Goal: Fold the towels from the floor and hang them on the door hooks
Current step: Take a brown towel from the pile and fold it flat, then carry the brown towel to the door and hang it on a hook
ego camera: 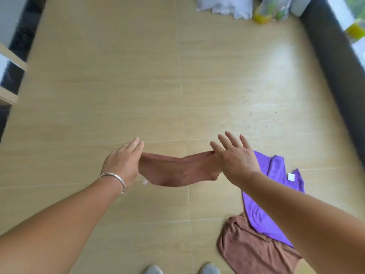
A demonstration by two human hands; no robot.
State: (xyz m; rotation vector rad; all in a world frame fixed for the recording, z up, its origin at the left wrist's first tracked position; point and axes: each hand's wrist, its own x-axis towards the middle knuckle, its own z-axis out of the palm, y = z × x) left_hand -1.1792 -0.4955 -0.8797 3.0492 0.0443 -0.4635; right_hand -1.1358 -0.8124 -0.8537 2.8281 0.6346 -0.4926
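Observation:
A brown towel (177, 171) hangs in the air in front of me, stretched sideways and sagging in the middle. My left hand (122, 163), with a silver bangle on the wrist, holds its left end; the fingers point forward and the thumb is hidden under the cloth. At the other end, my right hand (235, 157) holds the towel with fingers spread above it. On the floor at the lower right lie a purple towel (272, 194) with a white tag and a second brown towel (252, 248), partly under the purple one and my right forearm.
The floor is light wood-look tile (118, 86). White bags (225, 6) and bottles of yellow liquid (262, 14) sit at the far end. A dark strip (335, 66) runs along the right wall. A wooden shelf edge (11, 62) juts in at left. My shoes (209, 268) show below.

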